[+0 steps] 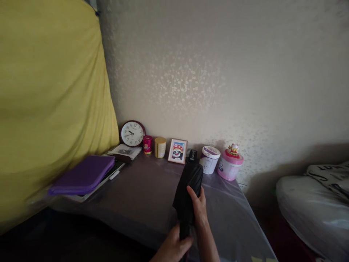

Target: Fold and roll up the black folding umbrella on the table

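A folded black umbrella (188,189) is held in front of me over the table, tilted with its far end pointing away. My left hand (176,241) wraps round its dark handle at the near end. Higher up, my right hand (199,206) grips the bundled canopy from the right side, thumb lying across the fabric. Behind the umbrella's far end stands a small black object (192,155), partly covered, whose kind I cannot make out.
Along the wall on the table (141,193) stand a clock (133,133), a pink can (147,145), a yellow-lidded can (160,147), a panda picture frame (177,151), a white tub (209,160) and a pink tub (230,165) bearing a figurine (233,149). A purple folder (84,174) lies left.
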The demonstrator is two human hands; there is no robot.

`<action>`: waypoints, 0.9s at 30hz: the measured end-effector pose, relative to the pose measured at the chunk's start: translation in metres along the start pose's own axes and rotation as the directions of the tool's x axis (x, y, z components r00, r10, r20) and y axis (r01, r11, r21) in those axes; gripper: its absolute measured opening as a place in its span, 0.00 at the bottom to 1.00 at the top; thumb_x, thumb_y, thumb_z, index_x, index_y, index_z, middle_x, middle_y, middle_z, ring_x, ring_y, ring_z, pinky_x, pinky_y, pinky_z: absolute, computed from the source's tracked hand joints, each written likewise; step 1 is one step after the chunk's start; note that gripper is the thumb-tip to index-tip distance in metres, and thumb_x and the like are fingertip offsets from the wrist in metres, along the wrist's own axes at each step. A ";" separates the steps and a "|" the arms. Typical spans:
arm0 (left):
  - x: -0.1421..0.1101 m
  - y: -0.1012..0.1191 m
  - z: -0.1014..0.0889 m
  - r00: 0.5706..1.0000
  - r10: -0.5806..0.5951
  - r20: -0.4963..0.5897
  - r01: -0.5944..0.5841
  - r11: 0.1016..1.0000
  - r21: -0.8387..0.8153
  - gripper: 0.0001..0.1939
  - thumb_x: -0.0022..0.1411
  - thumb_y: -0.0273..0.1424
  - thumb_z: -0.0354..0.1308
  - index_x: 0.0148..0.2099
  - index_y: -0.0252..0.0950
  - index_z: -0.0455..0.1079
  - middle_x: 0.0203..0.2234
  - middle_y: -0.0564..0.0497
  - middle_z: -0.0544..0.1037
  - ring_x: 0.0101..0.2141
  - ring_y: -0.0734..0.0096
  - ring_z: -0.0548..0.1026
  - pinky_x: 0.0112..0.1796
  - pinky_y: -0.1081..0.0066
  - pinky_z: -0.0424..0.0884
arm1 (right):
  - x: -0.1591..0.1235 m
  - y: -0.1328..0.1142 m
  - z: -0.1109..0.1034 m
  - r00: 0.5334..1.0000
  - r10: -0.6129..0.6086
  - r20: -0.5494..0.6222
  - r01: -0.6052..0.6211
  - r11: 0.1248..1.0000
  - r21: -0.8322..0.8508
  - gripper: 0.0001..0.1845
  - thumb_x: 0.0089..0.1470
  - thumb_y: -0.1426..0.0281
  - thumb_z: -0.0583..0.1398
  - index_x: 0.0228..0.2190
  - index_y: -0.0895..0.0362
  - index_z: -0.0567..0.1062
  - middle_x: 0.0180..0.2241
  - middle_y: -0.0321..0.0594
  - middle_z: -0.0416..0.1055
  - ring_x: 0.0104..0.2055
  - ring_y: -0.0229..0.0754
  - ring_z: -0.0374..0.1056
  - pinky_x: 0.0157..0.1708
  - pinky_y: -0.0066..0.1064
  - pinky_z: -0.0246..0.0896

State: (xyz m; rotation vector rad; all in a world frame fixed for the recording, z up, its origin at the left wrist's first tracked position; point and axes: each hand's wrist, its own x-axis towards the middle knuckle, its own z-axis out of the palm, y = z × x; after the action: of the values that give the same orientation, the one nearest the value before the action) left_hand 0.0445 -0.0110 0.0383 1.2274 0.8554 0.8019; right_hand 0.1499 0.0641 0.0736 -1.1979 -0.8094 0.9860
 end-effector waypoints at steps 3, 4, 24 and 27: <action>-0.008 0.012 0.004 0.970 -0.084 0.228 0.167 0.913 -0.373 0.18 0.49 0.44 0.53 0.36 0.35 0.63 0.14 0.61 0.60 0.13 0.83 0.56 0.19 0.77 0.53 | -0.009 -0.010 -0.003 0.990 0.102 0.092 -0.114 0.985 0.132 0.35 0.39 0.54 0.62 0.49 0.55 0.64 0.37 0.38 0.73 0.36 0.45 0.70 0.33 0.32 0.66; -0.009 0.013 0.006 0.964 -0.095 0.248 0.195 0.887 -0.418 0.18 0.48 0.44 0.53 0.35 0.36 0.62 0.14 0.62 0.58 0.12 0.84 0.54 0.18 0.78 0.51 | -0.012 -0.013 -0.003 0.988 0.108 0.113 -0.123 0.982 0.142 0.36 0.39 0.54 0.62 0.49 0.55 0.64 0.37 0.39 0.73 0.35 0.45 0.70 0.32 0.32 0.66; -0.008 0.008 0.004 0.971 -0.119 0.209 0.165 0.962 -0.217 0.18 0.46 0.47 0.51 0.31 0.36 0.62 0.10 0.61 0.58 0.12 0.80 0.57 0.20 0.75 0.56 | -0.025 -0.025 0.001 0.989 0.091 0.118 -0.110 0.980 0.163 0.30 0.40 0.54 0.61 0.45 0.53 0.68 0.38 0.38 0.73 0.38 0.45 0.70 0.35 0.33 0.67; -0.002 -0.002 0.007 0.984 -0.144 0.105 0.157 0.981 -0.119 0.15 0.48 0.43 0.52 0.24 0.36 0.61 0.09 0.59 0.59 0.13 0.79 0.58 0.20 0.75 0.56 | -0.022 -0.026 0.003 0.992 0.083 0.096 -0.094 0.989 0.116 0.33 0.37 0.55 0.63 0.46 0.55 0.67 0.37 0.39 0.73 0.38 0.46 0.70 0.34 0.33 0.67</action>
State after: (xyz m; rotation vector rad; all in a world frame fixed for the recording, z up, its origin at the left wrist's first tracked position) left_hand 0.0494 -0.0164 0.0374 1.0673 0.7967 0.6595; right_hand 0.1439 0.0424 0.0997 -1.0988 -0.7622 1.1536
